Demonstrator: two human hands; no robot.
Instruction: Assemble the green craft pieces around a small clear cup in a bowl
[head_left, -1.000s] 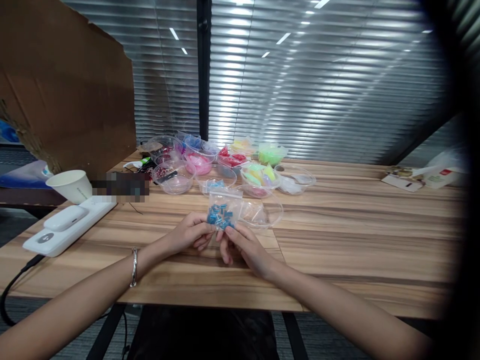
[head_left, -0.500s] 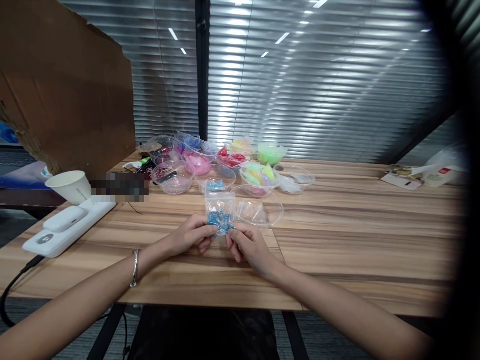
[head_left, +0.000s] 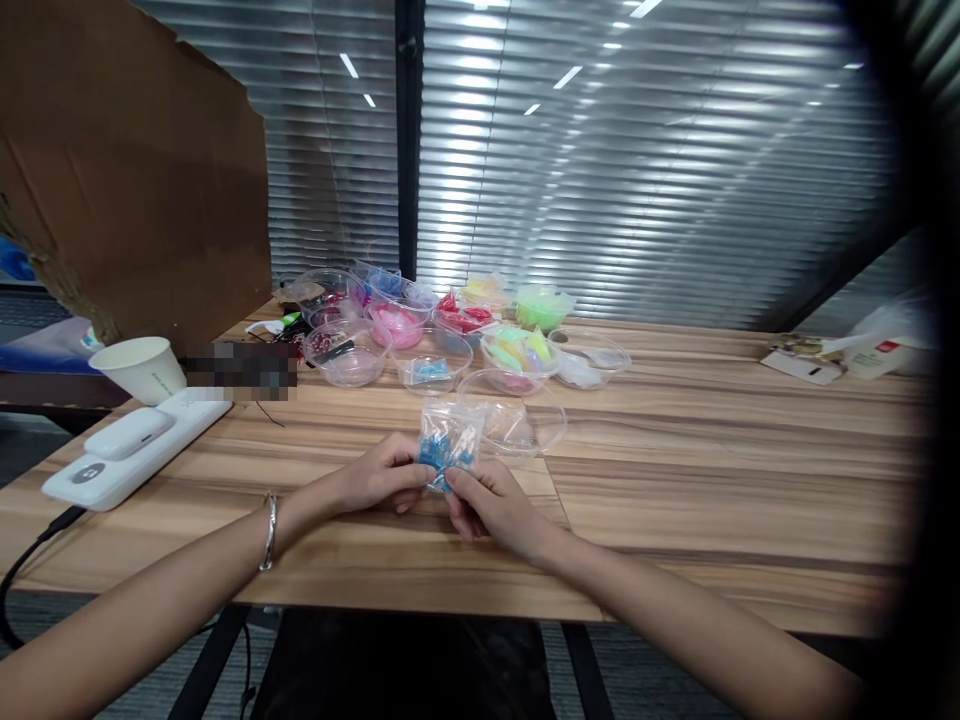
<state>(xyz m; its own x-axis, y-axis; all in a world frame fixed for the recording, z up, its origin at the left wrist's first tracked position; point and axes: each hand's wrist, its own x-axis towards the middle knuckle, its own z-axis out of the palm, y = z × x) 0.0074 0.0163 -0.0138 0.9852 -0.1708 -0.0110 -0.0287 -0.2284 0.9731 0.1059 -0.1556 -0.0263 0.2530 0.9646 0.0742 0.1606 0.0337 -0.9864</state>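
Note:
A small clear zip bag (head_left: 452,432) with several little blue pieces inside is upright between my hands, just over the table. My left hand (head_left: 386,475) pinches its lower left corner, thumb on the near face. At the lower right, my right hand (head_left: 487,500) grips the bag, its thumb pressed near the blue pieces. Behind the bag lies a clear plastic bowl (head_left: 559,425) with a transparent bag in it. Farther back, another clear bowl (head_left: 459,375) holds a small blue packet (head_left: 430,371).
Several clear bowls with coloured contents, among them a pink-filled bowl (head_left: 397,325), crowd the back of the table. At left are a white power strip (head_left: 82,485), a paper cup (head_left: 142,370) and a tall cardboard sheet (head_left: 150,180). A torn box (head_left: 802,358) lies far right.
The zip bag has come slightly down and towards me, tilting, and the blue pieces have shifted to its left side. The blue packet in the bowl behind shows more fully.

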